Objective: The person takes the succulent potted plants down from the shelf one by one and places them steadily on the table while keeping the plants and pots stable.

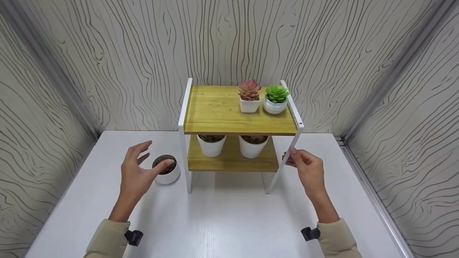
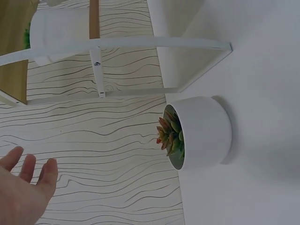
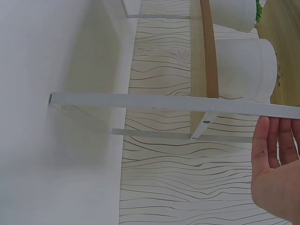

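Note:
A two-tier shelf with wooden boards and a white frame stands in the middle. To its left a white pot holds a succulent with green, red-tipped leaves. My left hand hovers over this pot, thumb and fingers spread apart, holding nothing; in the head view the thumb overlaps the pot's rim. At the shelf's right side, my right hand pinches the front white upright, with fingertips right at its edge.
A pink succulent in a square white pot and a green succulent in a round one sit on the top board's right half. Two white pots stand on the lower board. Wood-patterned panels enclose the white table.

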The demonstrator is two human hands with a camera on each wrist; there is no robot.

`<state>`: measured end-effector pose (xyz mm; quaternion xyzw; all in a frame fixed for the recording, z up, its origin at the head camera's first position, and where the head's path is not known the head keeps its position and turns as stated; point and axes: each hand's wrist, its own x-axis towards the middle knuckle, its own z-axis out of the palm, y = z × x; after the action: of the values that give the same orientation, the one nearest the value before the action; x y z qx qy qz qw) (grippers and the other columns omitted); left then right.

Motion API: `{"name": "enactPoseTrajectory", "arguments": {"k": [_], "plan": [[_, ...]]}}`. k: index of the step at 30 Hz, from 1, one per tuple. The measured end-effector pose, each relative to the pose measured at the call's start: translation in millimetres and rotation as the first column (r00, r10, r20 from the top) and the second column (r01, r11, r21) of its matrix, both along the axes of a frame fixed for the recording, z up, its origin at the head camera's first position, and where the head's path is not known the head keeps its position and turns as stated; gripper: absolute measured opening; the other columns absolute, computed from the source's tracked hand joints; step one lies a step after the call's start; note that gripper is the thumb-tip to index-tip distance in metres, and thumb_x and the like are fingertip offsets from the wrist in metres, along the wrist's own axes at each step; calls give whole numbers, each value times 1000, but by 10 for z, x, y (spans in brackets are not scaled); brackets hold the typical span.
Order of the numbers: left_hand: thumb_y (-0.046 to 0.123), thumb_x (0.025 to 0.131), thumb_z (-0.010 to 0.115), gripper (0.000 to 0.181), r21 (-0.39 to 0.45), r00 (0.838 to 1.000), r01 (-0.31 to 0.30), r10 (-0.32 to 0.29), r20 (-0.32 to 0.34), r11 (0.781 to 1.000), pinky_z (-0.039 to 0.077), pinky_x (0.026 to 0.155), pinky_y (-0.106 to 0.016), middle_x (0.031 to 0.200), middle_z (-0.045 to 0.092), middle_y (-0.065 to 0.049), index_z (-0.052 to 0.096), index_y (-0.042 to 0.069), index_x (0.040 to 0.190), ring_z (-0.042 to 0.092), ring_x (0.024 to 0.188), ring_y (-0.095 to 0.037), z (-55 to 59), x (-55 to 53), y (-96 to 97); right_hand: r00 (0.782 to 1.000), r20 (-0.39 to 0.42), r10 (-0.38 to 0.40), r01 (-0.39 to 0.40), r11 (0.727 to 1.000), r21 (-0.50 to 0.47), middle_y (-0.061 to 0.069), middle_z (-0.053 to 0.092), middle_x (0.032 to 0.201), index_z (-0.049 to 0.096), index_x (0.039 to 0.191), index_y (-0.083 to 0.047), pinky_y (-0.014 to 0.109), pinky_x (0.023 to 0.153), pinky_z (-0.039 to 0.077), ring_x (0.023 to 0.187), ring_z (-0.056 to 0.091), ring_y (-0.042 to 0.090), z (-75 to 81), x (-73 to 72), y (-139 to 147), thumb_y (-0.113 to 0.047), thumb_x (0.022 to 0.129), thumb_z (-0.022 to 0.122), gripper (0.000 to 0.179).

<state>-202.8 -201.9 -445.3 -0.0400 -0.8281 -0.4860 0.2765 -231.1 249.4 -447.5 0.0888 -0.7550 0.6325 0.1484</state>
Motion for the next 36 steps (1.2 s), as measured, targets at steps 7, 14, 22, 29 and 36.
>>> {"name": "enactPoseTrajectory", "arguments": {"k": [7,14,22,29,36], "plan": [[30,64,83,67,20,992,29,-26,-121,999,49,83,-29,108,54,2,53,11,121,53,101,-17,121,83,85,1000,8,-11,11,1000,2,23,64,95,67,96,0,30,78,52,88,64,31,-14,7,-4,-33,92,54,35],[27,65,83,60,10,984,46,-43,-171,999,50,79,-27,103,56,5,55,9,115,55,96,-13,268,157,170,1000,19,-13,14,1000,-7,24,63,95,68,95,-2,30,79,52,88,64,30,-6,17,-12,-33,91,54,34],[25,64,83,58,2,976,69,-67,-206,998,49,81,-28,105,54,6,57,18,116,53,98,-13,430,221,268,1000,13,-19,19,1000,-11,17,66,92,67,94,-1,31,78,52,88,64,30,12,20,-19,-32,92,54,34],[13,65,83,59,-4,970,85,-83,-227,996,49,83,-31,107,53,-3,58,7,117,53,99,-21,742,438,433,1000,11,-27,27,1000,-4,16,66,92,67,96,1,30,78,52,88,64,31,-6,22,-19,-32,91,55,35],[6,64,82,62,21,963,149,-140,-229,989,49,82,-32,106,54,-6,53,-1,118,54,98,-24,967,551,524,1000,3,-29,29,1000,-4,18,66,91,68,93,-2,31,77,52,85,65,26,-5,16,-25,-31,91,55,32]]}}
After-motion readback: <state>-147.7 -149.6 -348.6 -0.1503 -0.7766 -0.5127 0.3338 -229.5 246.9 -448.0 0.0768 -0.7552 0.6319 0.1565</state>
